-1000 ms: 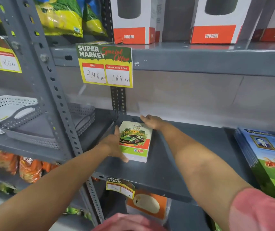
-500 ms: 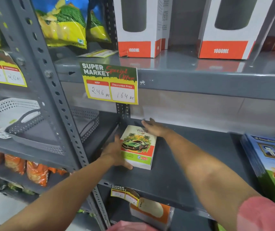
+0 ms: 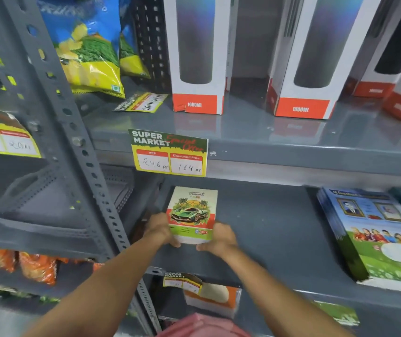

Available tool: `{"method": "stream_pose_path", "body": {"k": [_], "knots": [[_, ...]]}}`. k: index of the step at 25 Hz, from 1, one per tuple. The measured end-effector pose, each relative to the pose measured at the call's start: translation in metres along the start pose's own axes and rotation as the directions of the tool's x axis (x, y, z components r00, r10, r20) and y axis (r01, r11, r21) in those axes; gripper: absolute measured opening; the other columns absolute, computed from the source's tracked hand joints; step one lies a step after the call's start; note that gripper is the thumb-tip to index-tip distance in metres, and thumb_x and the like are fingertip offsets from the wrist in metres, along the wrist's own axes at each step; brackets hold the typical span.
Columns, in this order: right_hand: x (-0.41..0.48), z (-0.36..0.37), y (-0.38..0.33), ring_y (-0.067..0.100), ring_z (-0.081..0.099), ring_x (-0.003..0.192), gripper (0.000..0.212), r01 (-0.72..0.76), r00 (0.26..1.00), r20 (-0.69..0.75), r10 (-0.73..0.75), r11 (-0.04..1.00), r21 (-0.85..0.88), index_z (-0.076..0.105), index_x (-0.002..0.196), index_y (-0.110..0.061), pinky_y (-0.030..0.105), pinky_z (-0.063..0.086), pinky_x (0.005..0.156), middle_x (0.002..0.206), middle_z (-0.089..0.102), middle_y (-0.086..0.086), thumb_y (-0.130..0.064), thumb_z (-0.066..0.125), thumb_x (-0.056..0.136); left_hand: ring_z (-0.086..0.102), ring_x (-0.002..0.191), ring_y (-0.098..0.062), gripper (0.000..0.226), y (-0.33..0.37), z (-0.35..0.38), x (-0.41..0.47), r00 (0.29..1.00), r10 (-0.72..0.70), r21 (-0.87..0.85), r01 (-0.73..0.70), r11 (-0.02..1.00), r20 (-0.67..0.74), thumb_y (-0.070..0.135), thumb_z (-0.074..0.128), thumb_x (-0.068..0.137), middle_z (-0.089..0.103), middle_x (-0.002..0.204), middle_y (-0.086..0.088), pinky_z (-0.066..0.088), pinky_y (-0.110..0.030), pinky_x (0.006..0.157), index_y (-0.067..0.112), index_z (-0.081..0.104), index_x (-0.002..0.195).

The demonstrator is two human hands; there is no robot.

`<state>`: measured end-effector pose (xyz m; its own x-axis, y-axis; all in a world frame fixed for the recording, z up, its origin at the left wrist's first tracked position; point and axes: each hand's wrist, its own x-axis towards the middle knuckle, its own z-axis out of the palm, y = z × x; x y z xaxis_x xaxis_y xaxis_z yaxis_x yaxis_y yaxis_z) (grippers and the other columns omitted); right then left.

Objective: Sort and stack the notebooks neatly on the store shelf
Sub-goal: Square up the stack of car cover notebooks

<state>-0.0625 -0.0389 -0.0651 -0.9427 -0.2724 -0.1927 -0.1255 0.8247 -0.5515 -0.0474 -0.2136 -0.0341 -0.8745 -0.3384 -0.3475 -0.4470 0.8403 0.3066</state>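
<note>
A small stack of notebooks with a green car on the cover (image 3: 193, 210) lies flat on the grey middle shelf (image 3: 267, 239), near its left end. My left hand (image 3: 158, 228) presses against the stack's near left corner. My right hand (image 3: 220, 239) grips its near right corner. Both hands have their fingers curled around the front edge of the stack. A taller stack of larger notebooks with a blue and green cover (image 3: 374, 229) lies at the right end of the same shelf.
A yellow price tag (image 3: 169, 155) hangs from the upper shelf edge just above the small stack. Boxed 1000ML bottles (image 3: 195, 54) and snack bags (image 3: 87, 49) stand above. Grey baskets (image 3: 48, 210) fill the left bay behind a slotted upright (image 3: 92, 171).
My right hand has come from the far top corner of the car notebooks to their near right corner. My left hand slid to the near left corner. The camera has moved closer.
</note>
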Motion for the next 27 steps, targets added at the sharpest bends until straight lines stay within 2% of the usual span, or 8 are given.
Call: {"method": "stream_pose_path", "body": {"k": [4, 9, 11, 14, 16, 19, 22, 27], "knots": [[-0.003, 0.003, 0.0, 0.019, 0.067, 0.102, 0.049, -0.063, 0.997, -0.042, 0.064, 0.998, 0.025, 0.069, 0.111, -0.019, 0.026, 0.052, 0.085, 0.114, 0.071, 0.003, -0.034, 0.083, 0.067, 0.069, 0.093, -0.02, 0.068, -0.001, -0.001, 0.0, 1.0, -0.013, -0.011, 0.013, 1.0, -0.018, 0.038, 0.095, 0.036, 0.072, 0.103, -0.004, 0.052, -0.025, 0.07, 0.014, 0.065, 0.092], [-0.002, 0.004, 0.0, 0.021, 0.066, 0.106, 0.051, -0.098, 0.994, -0.035, 0.099, 0.995, 0.032, 0.066, 0.113, -0.016, 0.026, 0.051, 0.088, 0.116, 0.07, 0.005, -0.032, 0.084, 0.068, 0.067, 0.096, -0.022, 0.069, -0.006, 0.004, -0.006, 0.998, -0.003, -0.006, 0.003, 1.0, -0.066, 0.039, 0.094, 0.042, 0.071, 0.106, -0.006, 0.056, -0.03, 0.08, 0.012, 0.065, 0.1], [-0.007, 0.002, 0.001, 0.022, 0.063, 0.11, 0.059, -0.115, 0.993, -0.01, 0.115, 0.993, 0.023, 0.063, 0.117, -0.016, 0.028, 0.05, 0.092, 0.119, 0.067, 0.005, -0.033, 0.085, 0.065, 0.066, 0.102, -0.023, 0.073, -0.004, 0.007, -0.011, 0.998, 0.016, 0.002, -0.016, 1.0, -0.066, 0.036, 0.092, 0.047, 0.069, 0.113, -0.007, 0.055, -0.031, 0.085, 0.012, 0.063, 0.109], [-0.027, -0.007, 0.012, 0.025, 0.057, 0.119, 0.078, -0.148, 0.989, 0.016, 0.147, 0.987, 0.057, 0.05, 0.126, -0.013, 0.031, 0.047, 0.095, 0.128, 0.059, 0.006, -0.037, 0.087, 0.062, 0.061, 0.115, -0.029, 0.094, 0.003, 0.011, -0.024, 0.997, 0.0, -0.012, -0.001, 1.0, -0.082, 0.032, 0.091, 0.051, 0.061, 0.125, -0.012, 0.053, -0.035, 0.092, 0.005, 0.042, 0.127], [-0.044, -0.014, 0.024, 0.027, 0.051, 0.125, 0.086, -0.142, 0.99, 0.014, 0.142, 0.989, 0.036, 0.041, 0.135, -0.011, 0.032, 0.046, 0.098, 0.136, 0.052, 0.008, -0.042, 0.083, 0.067, 0.054, 0.122, -0.032, 0.1, 0.007, 0.013, -0.038, 0.992, -0.001, -0.009, 0.0, 1.0, -0.129, 0.03, 0.09, 0.055, 0.054, 0.132, -0.016, 0.051, -0.04, 0.094, 0.004, 0.031, 0.132], [-0.076, -0.029, 0.047, 0.027, 0.047, 0.13, 0.082, -0.14, 0.99, -0.008, 0.14, 0.99, -0.006, 0.035, 0.142, -0.01, 0.032, 0.044, 0.104, 0.143, 0.046, 0.009, -0.045, 0.073, 0.077, 0.044, 0.129, -0.033, 0.105, 0.016, 0.018, -0.062, 0.978, 0.06, 0.082, -0.045, 0.996, -0.198, 0.033, 0.083, 0.065, 0.043, 0.139, -0.017, 0.048, -0.041, 0.098, 0.001, 0.018, 0.141], [-0.115, -0.044, 0.07, 0.028, 0.046, 0.13, 0.075, -0.117, 0.993, -0.015, 0.116, 0.992, -0.047, 0.038, 0.14, -0.007, 0.031, 0.041, 0.105, 0.142, 0.045, 0.012, -0.045, 0.067, 0.083, 0.043, 0.129, -0.032, 0.096, 0.028, 0.027, -0.095, 0.967, 0.106, 0.104, -0.084, 0.991, -0.232, 0.035, 0.078, 0.072, 0.044, 0.137, -0.015, 0.048, -0.042, 0.097, 0.003, 0.02, 0.142], [-0.159, -0.065, 0.104, 0.031, 0.046, 0.127, 0.068, -0.125, 0.992, -0.039, 0.122, 0.986, -0.107, 0.044, 0.133, -0.004, 0.033, 0.041, 0.103, 0.137, 0.046, 0.018, -0.044, 0.067, 0.083, 0.045, 0.128, -0.028, 0.081, 0.052, 0.055, -0.138, 0.96, 0.212, 0.156, -0.184, 0.97, -0.185, 0.041, 0.071, 0.076, 0.047, 0.137, -0.01, 0.047, -0.041, 0.097, 0.008, 0.03, 0.138]]}}
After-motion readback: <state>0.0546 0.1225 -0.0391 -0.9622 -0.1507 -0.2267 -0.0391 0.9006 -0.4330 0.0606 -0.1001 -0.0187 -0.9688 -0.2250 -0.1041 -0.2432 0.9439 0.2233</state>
